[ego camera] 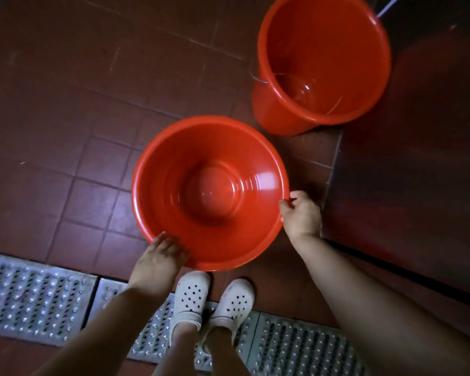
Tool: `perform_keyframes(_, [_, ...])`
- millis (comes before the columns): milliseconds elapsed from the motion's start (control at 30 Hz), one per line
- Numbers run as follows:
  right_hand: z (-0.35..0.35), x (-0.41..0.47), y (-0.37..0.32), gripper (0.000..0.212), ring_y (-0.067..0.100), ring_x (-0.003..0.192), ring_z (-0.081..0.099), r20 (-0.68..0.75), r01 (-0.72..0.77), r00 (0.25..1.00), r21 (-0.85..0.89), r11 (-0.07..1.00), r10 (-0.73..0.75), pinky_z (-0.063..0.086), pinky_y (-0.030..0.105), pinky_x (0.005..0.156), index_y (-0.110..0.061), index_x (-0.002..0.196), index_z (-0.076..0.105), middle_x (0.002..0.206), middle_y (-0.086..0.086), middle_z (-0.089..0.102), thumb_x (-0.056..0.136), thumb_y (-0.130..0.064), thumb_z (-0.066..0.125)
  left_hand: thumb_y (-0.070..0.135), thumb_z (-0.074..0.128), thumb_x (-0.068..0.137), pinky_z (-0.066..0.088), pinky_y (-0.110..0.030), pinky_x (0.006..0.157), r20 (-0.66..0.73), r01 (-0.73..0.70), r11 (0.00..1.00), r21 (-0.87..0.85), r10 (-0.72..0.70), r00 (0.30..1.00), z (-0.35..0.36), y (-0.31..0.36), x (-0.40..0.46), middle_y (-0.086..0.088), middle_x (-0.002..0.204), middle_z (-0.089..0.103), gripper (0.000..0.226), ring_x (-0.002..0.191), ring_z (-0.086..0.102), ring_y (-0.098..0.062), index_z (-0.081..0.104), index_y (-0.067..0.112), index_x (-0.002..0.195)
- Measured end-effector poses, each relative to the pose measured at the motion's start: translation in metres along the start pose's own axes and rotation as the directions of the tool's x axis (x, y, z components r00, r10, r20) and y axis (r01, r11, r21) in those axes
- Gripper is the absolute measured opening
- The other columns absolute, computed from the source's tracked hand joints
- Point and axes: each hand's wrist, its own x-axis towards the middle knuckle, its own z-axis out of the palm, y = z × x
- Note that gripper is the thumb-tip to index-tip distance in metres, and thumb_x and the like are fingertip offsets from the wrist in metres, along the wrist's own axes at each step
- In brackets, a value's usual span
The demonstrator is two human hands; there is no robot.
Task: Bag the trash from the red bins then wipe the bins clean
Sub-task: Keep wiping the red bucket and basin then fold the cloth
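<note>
Head view, basin: the red basin (pixel 210 192) is being held mouth-up above the tiled floor (pixel 65 118), in front of the person's feet; it is looking bare inside, with no trash showing.
Head view, left hand: the left hand (pixel 160 256) is lying against the basin's near-left rim, fingers spread along the outer wall; whether they are curling under the rim is hard to make out, so it is probably supporting more than clutching.
Head view, right hand: the right hand (pixel 300 213) is pinching the basin's right rim, thumb over the lip and fingers behind it.
Head view, bucket: the red bucket (pixel 323 61) is standing on the floor beyond the basin and to its right, well apart from both hands, its wire handle hanging at its left side; it too is appearing bare inside.
Head view, key relation: the bucket is lying ahead and to the right, so the right hand is the nearer one to it.
Head view, surroundings: white perforated clogs (pixel 215 297) are standing at the edge of a metal drain grate (pixel 33 297).
Head view, writing: no brand, label or lettering is showing.
</note>
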Motion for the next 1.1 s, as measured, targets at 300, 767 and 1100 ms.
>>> perform_keyframes(300, [-0.018, -0.047, 0.073, 0.03, 0.03, 0.083, 0.065, -0.083, 0.505, 0.825, -0.334, 0.796, -0.558, 0.054, 0.043, 0.073, -0.015, 0.09, 0.074, 0.094, 0.005, 0.071, 0.078, -0.014, 0.046, 0.018, 0.056, 0.046, 0.056, -0.025, 0.056, -0.008, -0.288, 0.953, 0.09, 0.29, 0.957, -0.015, 0.069, 0.08, 0.008, 0.068, 0.072, 0.035, 0.059, 0.069, -0.014, 0.078, 0.024, 0.072])
perform_keyframes(767, [-0.035, -0.036, 0.106, 0.011, 0.023, 0.081, 0.06, 0.044, 0.332, 0.935, -0.464, 0.821, -0.353, 0.045, 0.035, 0.076, -0.019, 0.064, 0.066, 0.073, -0.003, 0.064, 0.064, -0.009, 0.07, 0.01, 0.044, 0.095, 0.05, -0.029, 0.088, 0.087, -0.197, 0.961, -0.196, 0.217, 0.972, 0.034, 0.131, 0.119, 0.006, 0.119, 0.058, 0.044, 0.102, 0.057, -0.012, 0.041, 0.028, 0.135])
perform_keyframes(1100, [-0.047, -0.038, 0.121, 0.012, 0.024, 0.098, 0.057, 0.095, 0.324, 0.944, -0.453, 0.83, -0.317, 0.042, 0.035, 0.087, -0.012, 0.081, 0.07, 0.091, 0.002, 0.067, 0.079, -0.005, 0.06, 0.021, 0.046, 0.096, 0.05, -0.029, 0.087, 0.132, -0.221, 0.957, -0.189, 0.248, 0.96, 0.033, 0.154, 0.121, 0.004, 0.12, 0.058, 0.04, 0.103, 0.057, -0.013, 0.04, 0.027, 0.135])
